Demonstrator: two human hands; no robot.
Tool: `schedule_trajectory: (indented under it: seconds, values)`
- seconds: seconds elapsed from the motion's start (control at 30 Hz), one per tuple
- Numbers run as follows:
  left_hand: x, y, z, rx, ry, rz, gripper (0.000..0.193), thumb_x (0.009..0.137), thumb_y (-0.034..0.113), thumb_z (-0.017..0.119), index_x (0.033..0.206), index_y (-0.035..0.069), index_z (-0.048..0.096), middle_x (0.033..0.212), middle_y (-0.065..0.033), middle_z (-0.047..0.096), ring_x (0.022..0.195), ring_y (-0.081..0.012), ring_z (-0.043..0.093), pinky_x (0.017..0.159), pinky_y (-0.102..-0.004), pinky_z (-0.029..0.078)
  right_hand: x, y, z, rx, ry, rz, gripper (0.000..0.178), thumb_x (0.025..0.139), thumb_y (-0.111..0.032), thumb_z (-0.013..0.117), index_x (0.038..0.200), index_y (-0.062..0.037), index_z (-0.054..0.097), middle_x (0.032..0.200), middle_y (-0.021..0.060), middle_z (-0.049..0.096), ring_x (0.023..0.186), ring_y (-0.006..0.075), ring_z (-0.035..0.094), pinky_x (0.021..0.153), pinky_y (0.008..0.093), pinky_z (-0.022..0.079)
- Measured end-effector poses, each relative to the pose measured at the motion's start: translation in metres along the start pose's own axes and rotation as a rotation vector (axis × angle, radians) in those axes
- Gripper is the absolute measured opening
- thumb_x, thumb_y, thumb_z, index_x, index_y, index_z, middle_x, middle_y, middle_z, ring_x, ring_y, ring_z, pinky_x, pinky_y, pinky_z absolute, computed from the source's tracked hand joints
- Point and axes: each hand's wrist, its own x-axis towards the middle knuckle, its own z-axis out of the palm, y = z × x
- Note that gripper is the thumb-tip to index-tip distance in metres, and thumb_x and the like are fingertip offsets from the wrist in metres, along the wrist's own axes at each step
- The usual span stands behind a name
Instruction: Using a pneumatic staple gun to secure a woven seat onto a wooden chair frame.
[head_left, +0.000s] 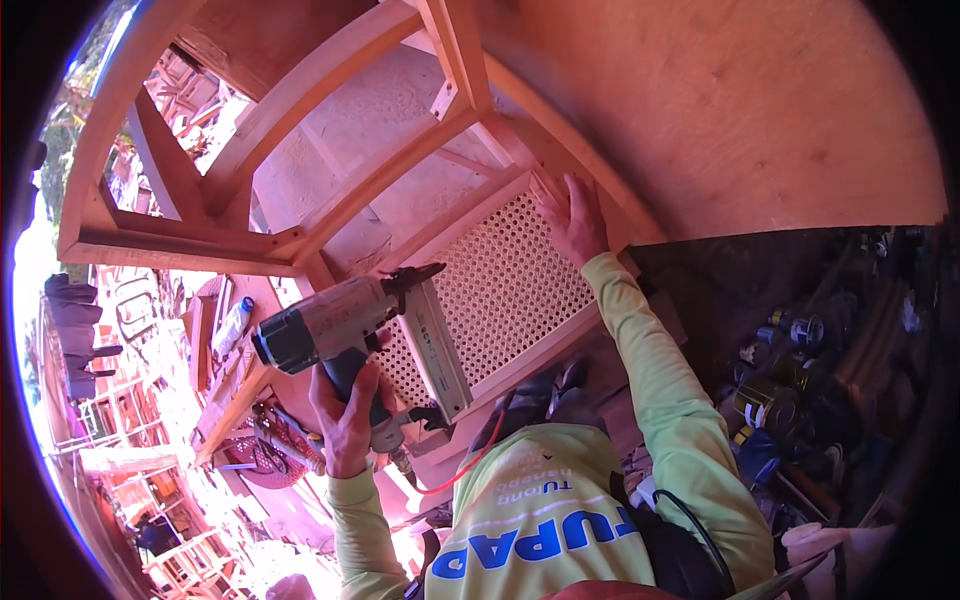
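Head view: left hand (345,415) with fingers wrapped around the grip of a nail gun (335,318), held above the left part of a wood-bordered cane panel (520,290); right hand (578,222) with fingers extended, unclenched, at the panel's far right corner, near a curved wooden rail (592,155).
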Motion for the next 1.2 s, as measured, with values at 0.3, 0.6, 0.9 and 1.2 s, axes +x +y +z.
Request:
schedule_trajectory:
  seconds: [0.3, 0.6, 0.9, 1.2]
  values:
    - [0.026, 0.019, 0.036, 0.069, -0.116, 0.047, 0.034, 0.099, 0.003, 0.065, 0.129, -0.003, 0.049, 0.121, -0.0178, 0.07, 0.061, -0.0133, 0.063, 0.054, -0.0284, 0.052, 0.06, 0.002, 0.027, 0.104, -0.321, -0.169, 0.069, 0.082, -0.017, 0.086, 0.145, -0.0161, 0.06, 0.148, 0.0183, 0.051, 0.134, 0.0365, 0.052, 0.112, 0.0432, 0.046]
    - [0.028, 0.018, 0.045, 0.043, -0.075, 0.001, 0.031, 0.099, 0.005, 0.066, 0.125, -0.001, 0.05, 0.1, -0.011, 0.066, 0.062, -0.0135, 0.063, 0.052, -0.0278, 0.052, 0.061, -0.014, 0.013, 0.194, -0.434, -0.073, 0.052, 0.088, -0.027, 0.082, 0.137, -0.0188, 0.067, 0.149, 0.0185, 0.05, 0.134, 0.0379, 0.053, 0.11, 0.0435, 0.047]
    - [0.092, 0.017, 0.08, 0.484, -0.286, 0.155, 0.032, 0.099, 0.013, 0.068, 0.124, 0.001, 0.052, 0.075, -0.005, 0.065, 0.056, -0.0136, 0.062, 0.051, -0.0296, 0.05, -0.025, 0.006, -0.019, -0.06, -0.115, -0.085, 0.073, 0.095, -0.037, 0.071, 0.148, 0.0049, 0.042, 0.13, 0.0287, 0.057, 0.118, 0.0445, 0.058, 0.097, 0.0515, 0.05]
    - [0.123, 0.016, 0.14, 0.665, -0.402, 0.231, 0.039, 0.101, 0.015, 0.064, 0.133, 0.002, 0.046, 0.078, -0.007, 0.064, 0.058, -0.0155, 0.062, 0.052, -0.0338, 0.05, -0.056, 0.022, -0.013, -0.214, -0.029, -0.09, 0.061, 0.096, -0.033, 0.068, 0.14, 0.004, 0.049, 0.103, 0.0252, 0.064, 0.09, 0.0417, 0.064, 0.076, 0.0536, 0.051]
